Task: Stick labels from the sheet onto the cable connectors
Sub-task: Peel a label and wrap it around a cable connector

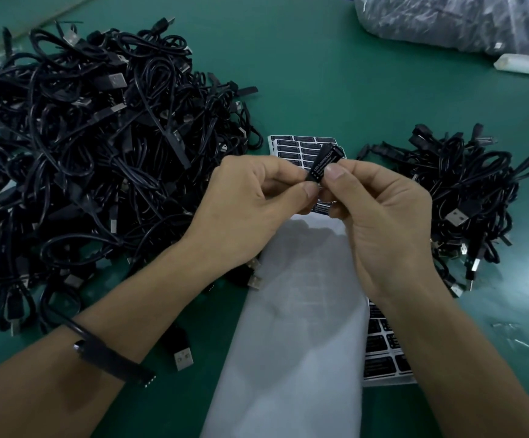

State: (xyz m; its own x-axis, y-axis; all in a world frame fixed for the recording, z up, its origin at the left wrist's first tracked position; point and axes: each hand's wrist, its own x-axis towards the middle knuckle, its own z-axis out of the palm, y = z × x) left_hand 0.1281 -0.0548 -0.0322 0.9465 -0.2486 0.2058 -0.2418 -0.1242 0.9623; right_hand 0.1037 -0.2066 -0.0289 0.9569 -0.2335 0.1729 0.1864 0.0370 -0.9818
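My left hand [250, 197] and my right hand [383, 213] meet above the middle of the table. Between their thumbs and forefingers they pinch a small black connector [324, 162] with a black label reading "LED CONTROLLER" on it. Under the hands lies the label sheet [301, 147], black labels on white backing, with a long bare stretch of backing [294, 327] running toward me. A second piece of label sheet [383, 352] shows under my right forearm. A black cable with a connector block [111, 358] drapes over my left wrist.
A big heap of black USB cables [92, 147] fills the left of the green table [336, 74]. A smaller cable pile [465, 191] sits on the right. A clear plastic bag of dark parts [465, 20] and a small white packet [520, 63] lie far right.
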